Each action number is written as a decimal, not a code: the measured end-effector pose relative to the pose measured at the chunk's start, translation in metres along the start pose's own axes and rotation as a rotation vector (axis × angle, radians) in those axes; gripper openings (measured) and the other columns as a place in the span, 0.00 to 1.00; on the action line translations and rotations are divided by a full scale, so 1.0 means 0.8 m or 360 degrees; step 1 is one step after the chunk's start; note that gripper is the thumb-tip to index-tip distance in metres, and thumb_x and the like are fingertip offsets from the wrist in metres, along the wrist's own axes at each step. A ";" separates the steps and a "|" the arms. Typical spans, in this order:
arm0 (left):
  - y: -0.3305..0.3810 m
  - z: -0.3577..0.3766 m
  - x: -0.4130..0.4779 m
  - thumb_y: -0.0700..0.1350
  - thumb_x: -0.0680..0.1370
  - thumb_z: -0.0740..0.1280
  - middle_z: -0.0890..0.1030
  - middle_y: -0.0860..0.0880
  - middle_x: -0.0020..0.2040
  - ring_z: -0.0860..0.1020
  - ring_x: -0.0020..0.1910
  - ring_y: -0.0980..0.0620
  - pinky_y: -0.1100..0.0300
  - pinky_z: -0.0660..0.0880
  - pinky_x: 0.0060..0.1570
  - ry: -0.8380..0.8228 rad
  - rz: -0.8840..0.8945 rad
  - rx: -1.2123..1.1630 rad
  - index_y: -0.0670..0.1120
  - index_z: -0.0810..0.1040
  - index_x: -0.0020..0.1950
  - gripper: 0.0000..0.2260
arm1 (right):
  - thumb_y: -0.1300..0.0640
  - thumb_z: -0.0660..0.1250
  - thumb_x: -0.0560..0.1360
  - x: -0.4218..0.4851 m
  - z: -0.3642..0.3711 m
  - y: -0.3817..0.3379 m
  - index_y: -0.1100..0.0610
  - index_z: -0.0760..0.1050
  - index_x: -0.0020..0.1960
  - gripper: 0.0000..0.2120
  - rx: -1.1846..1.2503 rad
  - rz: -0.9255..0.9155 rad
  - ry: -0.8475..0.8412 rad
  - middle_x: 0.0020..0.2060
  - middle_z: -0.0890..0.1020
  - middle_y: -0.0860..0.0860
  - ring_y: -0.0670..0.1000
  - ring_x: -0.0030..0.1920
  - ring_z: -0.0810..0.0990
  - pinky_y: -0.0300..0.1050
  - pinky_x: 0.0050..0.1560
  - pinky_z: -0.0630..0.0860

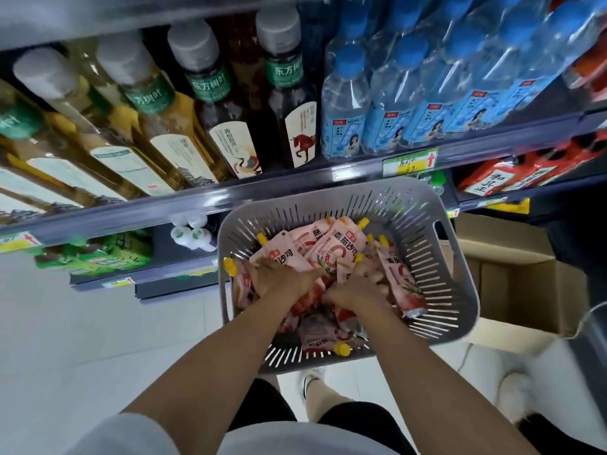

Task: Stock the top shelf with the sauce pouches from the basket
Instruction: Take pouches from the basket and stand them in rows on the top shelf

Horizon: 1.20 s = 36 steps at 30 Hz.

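The shelves (295,188) ahead are full of tea bottles (230,103) and water bottles (345,103), and the top shelf is out of view, so raised pouches could knock a bottle down. In the grey basket (437,244), beside an open cardboard box (519,290), the sauce pouches (341,247) lie tangled. The left hand (279,277) and right hand (358,290) are both closed around bunches, which may slip out.
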State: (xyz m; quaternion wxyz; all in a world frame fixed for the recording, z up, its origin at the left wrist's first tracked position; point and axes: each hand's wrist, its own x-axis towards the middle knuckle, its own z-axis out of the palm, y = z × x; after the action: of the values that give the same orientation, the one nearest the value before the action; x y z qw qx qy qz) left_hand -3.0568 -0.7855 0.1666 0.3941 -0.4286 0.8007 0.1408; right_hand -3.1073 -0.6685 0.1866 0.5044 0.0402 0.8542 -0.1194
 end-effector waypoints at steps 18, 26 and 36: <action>0.001 0.004 -0.033 0.55 0.61 0.78 0.58 0.39 0.70 0.65 0.68 0.36 0.47 0.70 0.62 0.0282 0.0648 -0.0682 0.59 0.31 0.74 0.61 | 0.50 0.77 0.61 0.005 -0.050 0.017 0.58 0.53 0.69 0.46 0.0724 -0.0268 0.0282 0.58 0.75 0.56 0.57 0.57 0.74 0.48 0.54 0.72; -0.050 -0.051 -0.078 0.54 0.59 0.79 0.65 0.42 0.68 0.64 0.68 0.41 0.47 0.66 0.64 0.0763 0.0882 -0.0895 0.53 0.34 0.77 0.63 | 0.47 0.76 0.62 -0.054 -0.057 0.004 0.54 0.49 0.71 0.49 0.0722 -0.0281 0.0585 0.66 0.62 0.62 0.64 0.66 0.65 0.55 0.62 0.68; -0.237 -0.108 -0.139 0.62 0.48 0.77 0.79 0.52 0.57 0.78 0.55 0.47 0.46 0.77 0.53 0.1076 0.0941 -0.1446 0.61 0.49 0.72 0.58 | 0.48 0.76 0.60 -0.208 0.022 -0.102 0.51 0.48 0.72 0.51 0.0697 -0.0859 0.0954 0.67 0.58 0.61 0.63 0.68 0.59 0.58 0.68 0.64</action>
State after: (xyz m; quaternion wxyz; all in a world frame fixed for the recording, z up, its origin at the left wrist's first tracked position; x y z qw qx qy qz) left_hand -2.9139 -0.8823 0.3274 -0.1569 -0.3346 0.8258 0.4261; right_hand -3.0264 -0.7433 0.3369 0.1656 -0.0453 0.8970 -0.4073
